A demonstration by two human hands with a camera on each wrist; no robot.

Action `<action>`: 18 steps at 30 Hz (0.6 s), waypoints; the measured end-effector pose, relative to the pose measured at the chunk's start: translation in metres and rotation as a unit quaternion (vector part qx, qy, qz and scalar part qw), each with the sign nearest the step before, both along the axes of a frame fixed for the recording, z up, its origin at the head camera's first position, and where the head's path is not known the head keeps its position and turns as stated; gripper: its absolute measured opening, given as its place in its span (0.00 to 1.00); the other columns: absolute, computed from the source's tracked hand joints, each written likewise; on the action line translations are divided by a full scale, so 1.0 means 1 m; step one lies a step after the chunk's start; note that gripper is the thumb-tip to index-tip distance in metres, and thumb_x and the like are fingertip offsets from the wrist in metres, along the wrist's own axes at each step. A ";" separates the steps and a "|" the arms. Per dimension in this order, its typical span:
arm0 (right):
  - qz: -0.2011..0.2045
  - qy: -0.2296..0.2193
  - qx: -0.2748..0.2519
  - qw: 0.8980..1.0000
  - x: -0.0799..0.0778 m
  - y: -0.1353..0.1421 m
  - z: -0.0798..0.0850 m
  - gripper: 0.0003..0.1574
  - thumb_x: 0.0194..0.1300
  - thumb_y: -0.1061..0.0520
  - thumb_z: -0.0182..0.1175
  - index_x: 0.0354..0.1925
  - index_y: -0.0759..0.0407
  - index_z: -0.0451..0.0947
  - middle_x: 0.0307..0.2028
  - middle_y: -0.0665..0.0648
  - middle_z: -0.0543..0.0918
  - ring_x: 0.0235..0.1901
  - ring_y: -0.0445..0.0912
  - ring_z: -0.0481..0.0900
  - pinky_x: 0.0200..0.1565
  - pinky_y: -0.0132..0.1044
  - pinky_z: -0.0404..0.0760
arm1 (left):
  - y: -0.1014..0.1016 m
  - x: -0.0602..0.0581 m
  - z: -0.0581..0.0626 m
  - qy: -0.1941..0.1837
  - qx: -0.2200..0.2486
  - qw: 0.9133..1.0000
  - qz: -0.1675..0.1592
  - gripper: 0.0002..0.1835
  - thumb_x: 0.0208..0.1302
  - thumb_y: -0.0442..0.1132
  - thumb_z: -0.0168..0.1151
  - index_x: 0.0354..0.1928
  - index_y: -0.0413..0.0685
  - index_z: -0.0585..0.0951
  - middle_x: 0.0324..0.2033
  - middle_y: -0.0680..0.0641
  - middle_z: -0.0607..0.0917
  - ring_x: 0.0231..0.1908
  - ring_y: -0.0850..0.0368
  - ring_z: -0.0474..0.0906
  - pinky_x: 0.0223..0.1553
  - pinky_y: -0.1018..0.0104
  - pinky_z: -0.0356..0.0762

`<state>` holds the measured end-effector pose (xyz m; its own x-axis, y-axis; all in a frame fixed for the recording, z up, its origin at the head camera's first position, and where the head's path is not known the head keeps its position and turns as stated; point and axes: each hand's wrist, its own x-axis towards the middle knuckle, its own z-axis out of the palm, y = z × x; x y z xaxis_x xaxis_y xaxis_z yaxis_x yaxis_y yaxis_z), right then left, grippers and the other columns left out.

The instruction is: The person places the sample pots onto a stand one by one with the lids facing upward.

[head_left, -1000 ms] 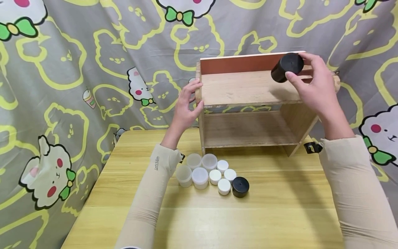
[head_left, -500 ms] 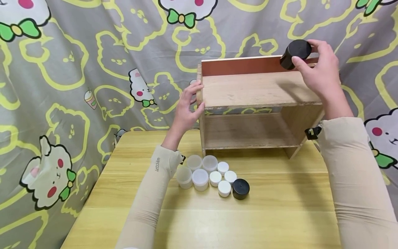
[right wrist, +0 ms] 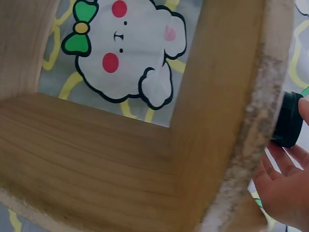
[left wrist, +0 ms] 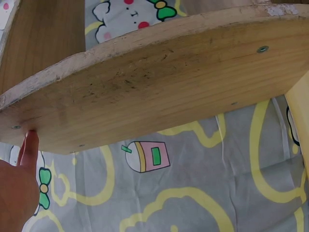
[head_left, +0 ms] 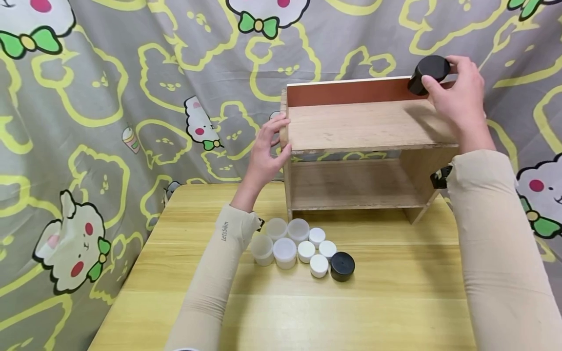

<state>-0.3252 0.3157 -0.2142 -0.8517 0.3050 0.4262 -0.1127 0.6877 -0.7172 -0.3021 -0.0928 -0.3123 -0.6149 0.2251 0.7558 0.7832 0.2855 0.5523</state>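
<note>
My right hand [head_left: 463, 95] holds a black lidded jar [head_left: 434, 68], thumb on the near side and fingers on the far side. The jar is tilted above the right end of a small wooden shelf's [head_left: 351, 126] upper board. In the right wrist view, the black jar [right wrist: 288, 121] shows partly behind the shelf's side panel [right wrist: 231, 106]. My left hand [head_left: 265, 151] grips the shelf's left side panel, fingers over its top and thumb at its front edge. From the left wrist, one fingertip [left wrist: 32, 137] touches the panel's outer face [left wrist: 159, 96].
In front of the shelf stand several translucent tubs [head_left: 284, 251], several small white-lidded jars [head_left: 319, 265] and another black jar [head_left: 342, 265] on the wooden table [head_left: 281, 312]. A grey patterned curtain [head_left: 167, 63] hangs behind and to the left.
My right hand has moved up and to the right with the black jar, along the upper board toward its right back corner. The left hand keeps its place on the shelf.
</note>
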 end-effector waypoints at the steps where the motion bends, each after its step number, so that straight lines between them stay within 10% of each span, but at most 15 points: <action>1: -0.005 -0.002 0.002 1.000 -0.001 0.001 -0.001 0.43 0.70 0.39 0.60 0.78 0.45 0.61 0.53 0.33 0.67 0.33 0.20 0.66 0.69 0.30 0.66 | 0.000 0.001 0.001 -0.001 0.000 1.000 -0.001 0.25 0.67 0.28 0.61 0.66 0.39 0.74 0.72 0.41 0.70 0.64 0.43 0.74 0.61 0.42 0.80; 8: -0.011 0.012 -0.014 1.000 -0.011 0.000 -0.007 0.42 0.69 0.41 0.61 0.76 0.48 0.63 0.50 0.34 0.67 0.32 0.21 0.67 0.62 0.24 0.71 | -0.002 -0.017 -0.013 0.007 -0.001 1.000 0.001 0.27 0.66 0.29 0.63 0.67 0.43 0.75 0.73 0.43 0.70 0.64 0.44 0.74 0.60 0.41 0.80; 18: -0.041 -0.017 0.037 0.998 -0.019 -0.006 -0.019 0.47 0.72 0.38 0.54 0.80 0.57 0.57 0.72 0.67 0.66 0.73 0.57 0.61 0.74 0.42 0.62 | -0.007 -0.027 -0.018 0.016 -0.001 1.000 -0.013 0.28 0.66 0.33 0.65 0.68 0.50 0.75 0.73 0.49 0.70 0.64 0.49 0.75 0.59 0.44 0.81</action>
